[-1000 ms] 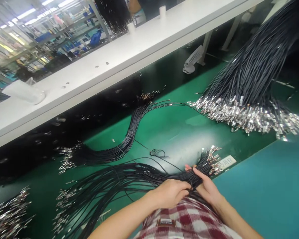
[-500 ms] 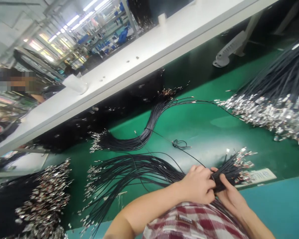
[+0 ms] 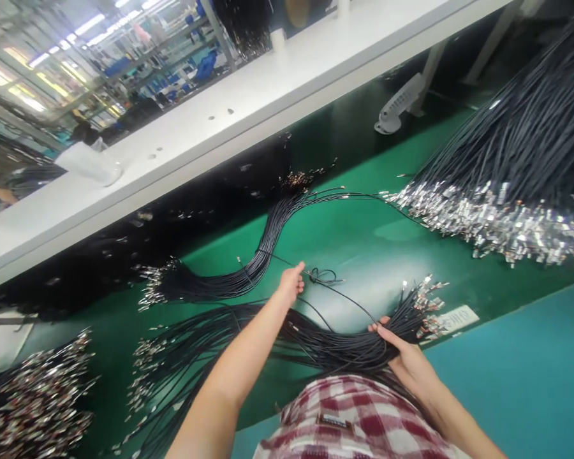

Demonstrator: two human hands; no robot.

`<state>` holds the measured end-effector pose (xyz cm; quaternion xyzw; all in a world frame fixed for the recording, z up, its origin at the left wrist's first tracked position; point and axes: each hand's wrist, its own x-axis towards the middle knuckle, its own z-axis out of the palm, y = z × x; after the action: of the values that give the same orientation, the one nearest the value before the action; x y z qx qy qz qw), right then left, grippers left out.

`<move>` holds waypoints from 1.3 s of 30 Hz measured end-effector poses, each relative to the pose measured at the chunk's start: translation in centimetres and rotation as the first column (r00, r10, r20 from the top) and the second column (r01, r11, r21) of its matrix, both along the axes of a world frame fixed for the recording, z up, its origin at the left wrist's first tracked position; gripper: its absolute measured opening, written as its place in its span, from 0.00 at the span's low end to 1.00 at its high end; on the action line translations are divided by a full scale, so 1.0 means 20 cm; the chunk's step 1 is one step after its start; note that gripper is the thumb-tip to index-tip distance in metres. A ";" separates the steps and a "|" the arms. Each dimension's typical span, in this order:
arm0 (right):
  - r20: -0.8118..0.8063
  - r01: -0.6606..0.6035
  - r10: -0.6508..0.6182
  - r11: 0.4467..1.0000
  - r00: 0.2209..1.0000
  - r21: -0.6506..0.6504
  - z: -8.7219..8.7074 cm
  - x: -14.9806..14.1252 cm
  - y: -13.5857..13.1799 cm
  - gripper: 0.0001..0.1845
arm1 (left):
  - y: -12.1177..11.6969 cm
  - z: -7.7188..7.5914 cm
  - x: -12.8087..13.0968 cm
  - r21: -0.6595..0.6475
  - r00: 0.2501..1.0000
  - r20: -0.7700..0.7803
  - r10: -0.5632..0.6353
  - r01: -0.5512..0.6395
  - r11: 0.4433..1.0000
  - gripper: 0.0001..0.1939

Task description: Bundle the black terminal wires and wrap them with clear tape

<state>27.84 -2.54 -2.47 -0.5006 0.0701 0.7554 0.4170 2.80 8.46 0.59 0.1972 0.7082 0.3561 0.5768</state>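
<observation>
A loose bundle of black wires (image 3: 316, 341) with silver terminals lies on the green bench mat (image 3: 363, 248) in front of me. My right hand (image 3: 404, 357) grips this bundle near its terminal end (image 3: 423, 306). My left hand (image 3: 291, 284) is stretched forward, fingers pinched on a single black wire (image 3: 344, 294) that runs from a small tangled knot (image 3: 321, 276) back toward the bundle. A second, curved bundle (image 3: 258, 261) lies just beyond my left hand.
A big sheaf of black wires with shiny terminals (image 3: 497, 217) fans out at the right. More terminal-tipped wires (image 3: 33, 401) lie at the lower left. A white shelf (image 3: 220, 134) crosses above, with a white container (image 3: 88, 162) on it. A small label (image 3: 456, 317) sits near the mat's edge.
My left hand has let go of the bundle and reached forward to pinch a single wire by the knot. My right hand stays on the bundle.
</observation>
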 end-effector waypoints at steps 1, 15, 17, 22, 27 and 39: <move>0.000 0.004 -0.004 1.000 1.000 -0.002 0.00 0.00 0.00 0.22 | 0.06 0.00 -0.05 0.001 0.998 0.040 0.038 -0.038 0.999 0.17; 0.072 0.053 -0.047 0.996 0.996 -0.076 0.04 -0.04 0.06 0.22 | 0.50 0.25 -0.30 0.326 0.793 0.466 0.392 -0.567 0.757 0.15; 0.044 0.068 -0.065 0.995 0.997 -0.072 0.03 -0.03 0.05 0.22 | 0.49 0.24 -0.32 0.333 0.885 0.337 0.322 -0.432 0.838 0.16; -0.007 0.058 -0.058 0.998 0.998 -0.031 0.01 -0.02 0.03 0.22 | 0.33 0.05 -0.14 0.012 0.969 0.190 0.160 -0.165 0.986 0.12; -0.031 0.022 -0.021 0.999 0.999 0.036 0.01 -0.01 0.02 0.23 | 0.32 -0.08 0.12 -0.058 0.977 0.214 -0.001 0.014 0.998 0.20; -0.006 0.019 -0.019 0.999 1.000 0.030 0.02 -0.01 0.01 0.25 | 0.49 -0.03 0.27 0.198 0.997 -0.077 -0.023 0.038 0.979 0.02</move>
<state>27.56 -2.28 -2.00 -0.4912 0.0645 0.7539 0.4315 8.21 18.18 0.09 0.2778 0.6868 0.4089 0.5328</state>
